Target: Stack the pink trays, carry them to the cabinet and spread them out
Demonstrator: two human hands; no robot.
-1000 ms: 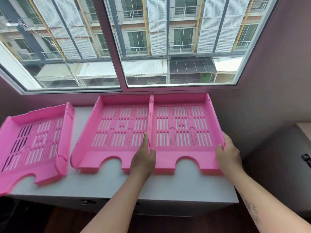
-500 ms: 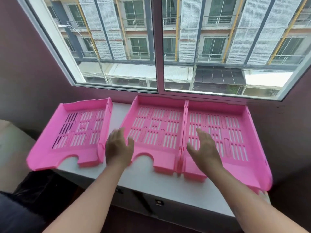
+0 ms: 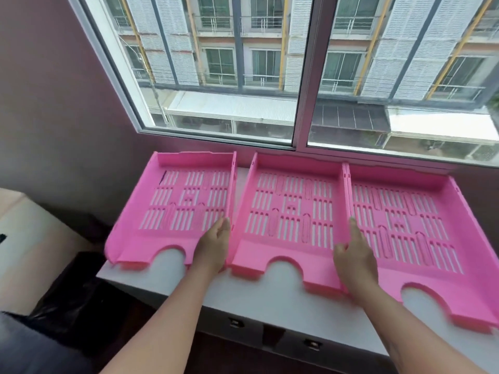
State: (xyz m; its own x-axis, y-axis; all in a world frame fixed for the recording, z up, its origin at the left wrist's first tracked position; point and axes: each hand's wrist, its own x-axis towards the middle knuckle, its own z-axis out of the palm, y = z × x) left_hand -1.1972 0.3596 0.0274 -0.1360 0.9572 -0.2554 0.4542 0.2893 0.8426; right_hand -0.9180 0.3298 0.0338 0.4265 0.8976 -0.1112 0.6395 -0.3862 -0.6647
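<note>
Pink trays: three in a row on white tabletop (image 3: 172, 279) under the window, frame centre. Left hand (image 3: 213, 247) and right hand (image 3: 353, 255) grip the side walls of middle tray (image 3: 291, 206), fingers curled narrow. Spread-out step, likely final spacing; next: nudge it clear of right tray (image 3: 405, 211), mirror gap at left tray (image 3: 183, 198).

— How many pink trays are there?
— Three, side by side on the white cabinet top (image 3: 270, 295) under the window, all flat and open side up.
— What do they look like?
— Slotted floors, low walls, a half-round notch in each front edge. The left tray (image 3: 172, 209) sits slightly apart from the middle tray (image 3: 291, 220); the right tray (image 3: 421, 230) touches the middle one wall to wall, and its front edge overhangs the cabinet top.
</note>
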